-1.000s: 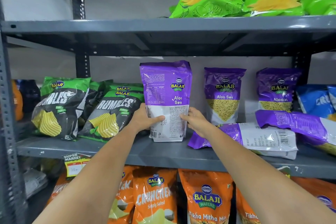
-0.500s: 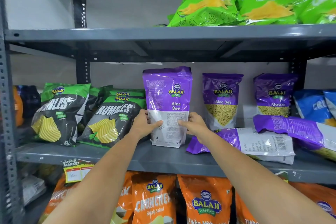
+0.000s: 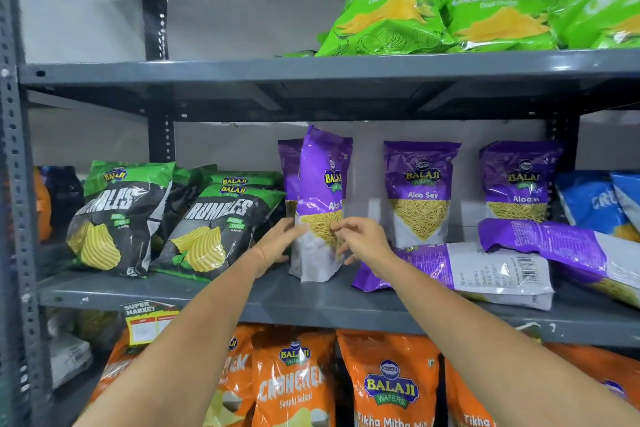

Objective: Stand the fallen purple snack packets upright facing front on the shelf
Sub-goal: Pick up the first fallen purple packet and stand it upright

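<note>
A purple Aloo Sev packet (image 3: 320,184) stands upright on the middle grey shelf (image 3: 277,298), turned partly so its front with the yellow window shows at an angle. My left hand (image 3: 277,246) grips its lower left edge. My right hand (image 3: 360,241) pinches its lower right side. Another purple packet (image 3: 287,166) stands just behind it. Two more purple packets (image 3: 420,191) (image 3: 519,180) stand upright, facing front, to the right. Two purple packets (image 3: 460,270) (image 3: 568,250) lie flat on the shelf, backs up, right of my right hand.
Black-and-green Rumbles bags (image 3: 214,222) lean at the left of the same shelf. Blue bags (image 3: 595,201) stand at the far right. Green bags (image 3: 391,21) lie on the shelf above, orange bags (image 3: 294,381) fill the one below. A price tag (image 3: 149,321) hangs from the shelf edge.
The packet in my hands has been rotated from back-facing to showing its front at an angle. Both hands shifted around its lower sides. The view tilted slightly upward.
</note>
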